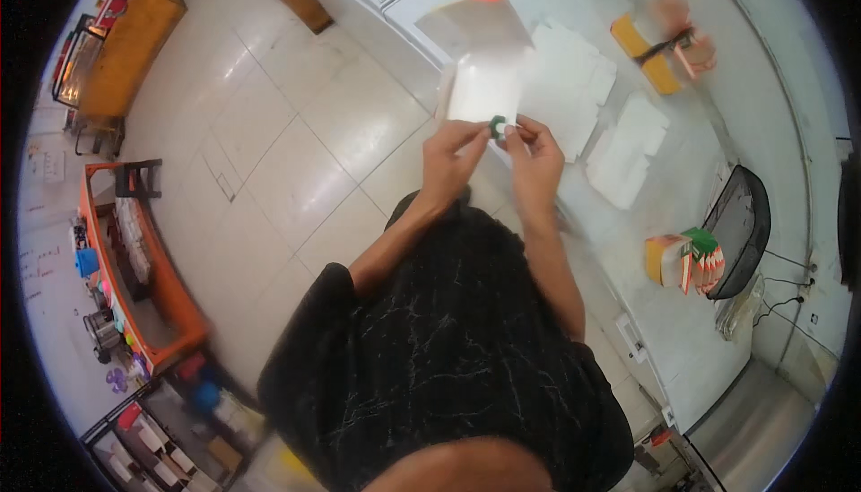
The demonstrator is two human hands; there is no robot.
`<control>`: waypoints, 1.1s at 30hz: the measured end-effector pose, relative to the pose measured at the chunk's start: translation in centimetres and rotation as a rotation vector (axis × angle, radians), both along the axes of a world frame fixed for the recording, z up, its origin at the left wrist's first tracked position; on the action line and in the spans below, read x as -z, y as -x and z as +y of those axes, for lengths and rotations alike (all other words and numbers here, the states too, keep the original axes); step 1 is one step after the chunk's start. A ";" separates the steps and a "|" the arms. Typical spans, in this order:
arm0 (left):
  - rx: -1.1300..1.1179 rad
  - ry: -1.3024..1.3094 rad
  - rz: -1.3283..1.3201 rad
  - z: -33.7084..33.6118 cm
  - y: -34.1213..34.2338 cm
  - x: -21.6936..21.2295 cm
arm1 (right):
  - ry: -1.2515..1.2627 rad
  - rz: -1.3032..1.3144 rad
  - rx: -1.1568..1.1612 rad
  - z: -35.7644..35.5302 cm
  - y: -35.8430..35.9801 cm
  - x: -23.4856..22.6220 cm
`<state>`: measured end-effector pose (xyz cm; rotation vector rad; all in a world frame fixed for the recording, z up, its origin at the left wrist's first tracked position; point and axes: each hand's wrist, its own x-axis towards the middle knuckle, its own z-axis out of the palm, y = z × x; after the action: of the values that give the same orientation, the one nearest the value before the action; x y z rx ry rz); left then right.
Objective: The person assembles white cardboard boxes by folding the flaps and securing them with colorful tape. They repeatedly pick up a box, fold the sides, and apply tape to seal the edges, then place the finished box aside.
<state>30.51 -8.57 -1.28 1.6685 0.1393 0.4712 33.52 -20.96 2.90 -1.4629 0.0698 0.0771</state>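
Observation:
My left hand point(451, 162) and my right hand point(538, 162) meet at the near edge of a white table, fingertips pinched together. Between them they hold a small green piece point(496, 126) with a white part at its right side; its exact kind is too small to make out. Just beyond my fingers stands an open white box point(489, 84), its raised flap point(475, 26) marked orange at the top. To the right of the box lie flat white cardboard blanks point(569, 84), and a further white blank point(628, 151) is nearer to me.
Yellow-and-orange cartons point(647, 54) sit at the table's far right. Nearer stand a yellow box point(662, 259), a row of orange-and-white packets point(704, 268) and a black mesh basket point(740, 232). Cables run along the wall. An orange-framed shelf point(161, 313) is at the left.

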 end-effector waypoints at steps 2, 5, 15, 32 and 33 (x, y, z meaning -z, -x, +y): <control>0.004 -0.113 -0.040 0.0 0.1 -0.5 | 0.061 -0.060 0.024 0.4 0.3 -0.4; 0.009 -0.229 -0.090 0.2 0.1 -1.2 | 0.074 -0.110 0.057 0.7 0.5 -0.6; 0.127 -0.141 -0.060 1.0 0.3 -0.5 | 0.135 -0.267 0.060 0.8 0.5 -0.2; 0.022 -0.172 -0.112 0.0 0.5 -0.4 | 0.390 -0.390 0.147 1.8 0.9 0.3; 0.029 -0.142 -0.091 0.0 0.5 -0.4 | 0.353 -0.366 0.133 1.9 0.9 0.4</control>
<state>30.05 -8.61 -0.88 1.7817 0.0147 0.5442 32.62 -19.11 2.55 -1.7986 -0.1236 -0.3266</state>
